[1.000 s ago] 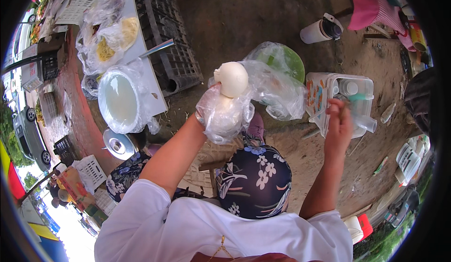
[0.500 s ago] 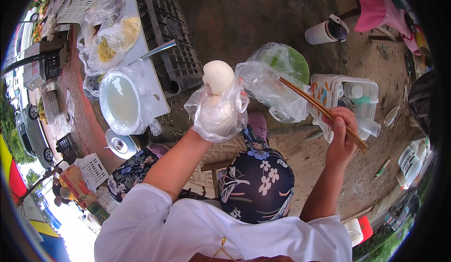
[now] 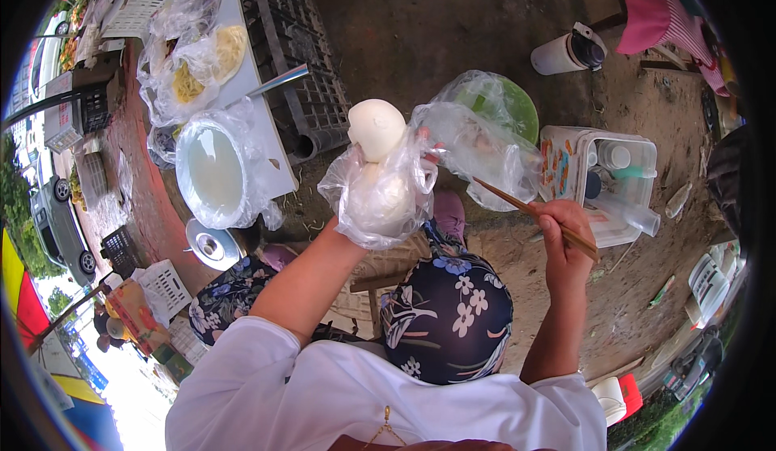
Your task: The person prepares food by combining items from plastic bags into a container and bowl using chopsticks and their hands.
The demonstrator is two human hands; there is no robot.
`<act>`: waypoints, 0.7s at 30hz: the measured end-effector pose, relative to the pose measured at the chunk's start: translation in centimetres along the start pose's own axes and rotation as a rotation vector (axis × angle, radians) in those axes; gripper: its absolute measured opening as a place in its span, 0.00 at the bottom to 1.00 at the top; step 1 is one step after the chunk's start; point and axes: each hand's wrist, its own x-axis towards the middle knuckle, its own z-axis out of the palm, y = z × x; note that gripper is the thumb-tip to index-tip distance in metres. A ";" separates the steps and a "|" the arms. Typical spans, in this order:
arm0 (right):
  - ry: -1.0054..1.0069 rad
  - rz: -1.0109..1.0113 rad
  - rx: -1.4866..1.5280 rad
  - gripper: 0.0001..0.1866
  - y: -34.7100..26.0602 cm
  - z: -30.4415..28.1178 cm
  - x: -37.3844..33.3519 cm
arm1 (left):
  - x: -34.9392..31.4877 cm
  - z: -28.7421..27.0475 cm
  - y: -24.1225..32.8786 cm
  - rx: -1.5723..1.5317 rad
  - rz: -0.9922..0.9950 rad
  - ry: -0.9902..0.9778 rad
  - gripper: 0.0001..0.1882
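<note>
My left hand is wrapped in clear plastic film, its fingers largely hidden beneath. It grips a smooth, white, rounded lump that bulges out above the plastic; its exact kind is unclear. On the right, my right hand is closed around a pair of wooden chopsticks, whose tips slant up and left. They reach toward a crumpled clear plastic bag. That bag lies against a light-green round bowl, covering part of it.
At left, a plastic-lined tub of pale liquid and bags of yellow strands stand beside a white board. A black crate lies beyond. At right are an open clear box and a tumbler. A metal can sits lower left.
My right hand has shifted down and left, and the chopstick tips have dropped lower. My left hand still grips the white lump, almost in place.
</note>
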 end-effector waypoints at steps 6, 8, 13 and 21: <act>0.117 -0.159 0.098 0.06 -0.9 0.6 -0.1 | 0.6 0.5 -0.2 0.068 0.085 0.053 0.35; 0.094 -0.187 0.037 0.06 -0.9 0.7 0.1 | 1.0 0.7 0.0 -0.029 0.035 0.034 0.34; 0.153 -0.208 0.110 0.08 0.0 2.0 0.3 | 2.3 2.6 -1.2 0.060 0.141 0.203 0.32; 0.215 -0.122 -0.228 0.11 3.4 2.0 0.8 | 3.9 0.8 -1.0 0.099 0.078 -0.020 0.37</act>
